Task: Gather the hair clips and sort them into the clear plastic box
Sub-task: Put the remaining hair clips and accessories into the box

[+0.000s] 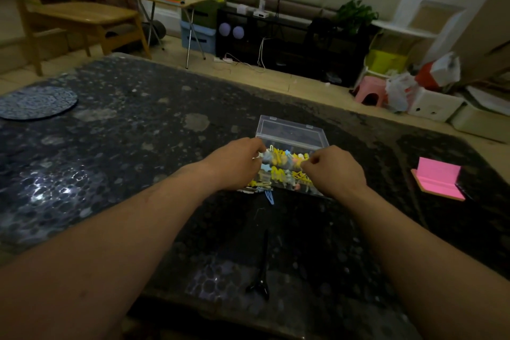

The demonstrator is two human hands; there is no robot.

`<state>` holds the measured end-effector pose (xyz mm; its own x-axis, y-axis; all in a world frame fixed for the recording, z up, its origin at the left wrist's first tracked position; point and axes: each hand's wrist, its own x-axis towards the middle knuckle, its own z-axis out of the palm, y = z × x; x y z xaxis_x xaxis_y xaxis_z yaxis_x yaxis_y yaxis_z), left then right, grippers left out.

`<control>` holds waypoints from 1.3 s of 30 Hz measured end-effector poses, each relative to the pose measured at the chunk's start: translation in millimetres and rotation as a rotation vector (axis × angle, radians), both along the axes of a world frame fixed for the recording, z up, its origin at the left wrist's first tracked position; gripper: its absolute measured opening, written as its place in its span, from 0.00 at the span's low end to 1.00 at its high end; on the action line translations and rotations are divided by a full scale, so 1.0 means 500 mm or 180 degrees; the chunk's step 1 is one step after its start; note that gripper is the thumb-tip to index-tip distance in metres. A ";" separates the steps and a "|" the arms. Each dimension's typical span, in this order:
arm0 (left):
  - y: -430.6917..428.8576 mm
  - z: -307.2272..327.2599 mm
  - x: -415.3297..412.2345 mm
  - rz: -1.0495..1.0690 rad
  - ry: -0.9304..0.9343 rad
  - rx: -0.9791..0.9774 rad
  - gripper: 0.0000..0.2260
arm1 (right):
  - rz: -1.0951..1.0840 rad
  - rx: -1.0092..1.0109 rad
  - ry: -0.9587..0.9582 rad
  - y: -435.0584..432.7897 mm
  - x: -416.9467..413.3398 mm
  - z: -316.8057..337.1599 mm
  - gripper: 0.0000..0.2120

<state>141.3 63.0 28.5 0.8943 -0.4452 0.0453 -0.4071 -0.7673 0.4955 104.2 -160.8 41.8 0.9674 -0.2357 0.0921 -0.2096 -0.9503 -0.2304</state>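
Two bare forearms come in from the bottom edge and reach forward over a dark, speckled surface [116,130]. Between them, close to the near edge, lies a long black clip [262,270] with its wider end toward the camera. Further ahead stands the clear plastic box [292,143], and its lid is open and leans back, away from the person. The box is filled with many small hair clips [281,165], mostly yellow with some pale blue and pink ones, and a few more lie on the surface just beside its front left corner. 1 blue clip [269,197] lies on the surface just in front of the box, pointing toward the camera. The left hand [237,163] is at the left side of the box, with its fingers curled together around some small pale clips at the box's edge; how many it holds I cannot tell. The right hand [336,171] is at the right side of the box, with the thumb and fingers pinched together over the clips, but what it pinches is too small to see clearly. To the right on the surface, well apart from the box, lies a pink pad [438,179] on a thin wooden board. At the far left of the surface lies a round blue mat [36,103]. Beyond the surface, the floor holds a wooden chair [77,16] and a small pink stool [369,94].
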 end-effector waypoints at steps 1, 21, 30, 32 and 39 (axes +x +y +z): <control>0.000 0.002 0.000 -0.0001 0.0002 0.0003 0.18 | 0.0112 -0.0004 -0.0060 0.006 -0.002 0.003 0.18; 0.033 0.034 -0.015 0.0257 0.0427 0.0604 0.10 | 0.1154 -0.0543 0.0665 0.110 -0.066 -0.035 0.12; 0.039 0.020 -0.018 0.0102 0.0423 0.0767 0.13 | 0.1186 -0.0503 0.0616 0.097 -0.076 -0.033 0.05; 0.033 0.018 -0.015 0.0085 0.0382 0.0804 0.12 | 0.1181 -0.0446 0.0626 0.090 -0.079 -0.031 0.05; 0.031 0.012 -0.008 0.0082 0.0401 0.0814 0.11 | 0.1203 -0.0138 0.0714 0.052 -0.072 -0.007 0.03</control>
<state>137.3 78.7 34.3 0.8968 -0.4051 -0.1778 -0.3334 -0.8831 0.3301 68.4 -134.8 38.5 0.9821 0.1380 -0.1281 0.1143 -0.9775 -0.1770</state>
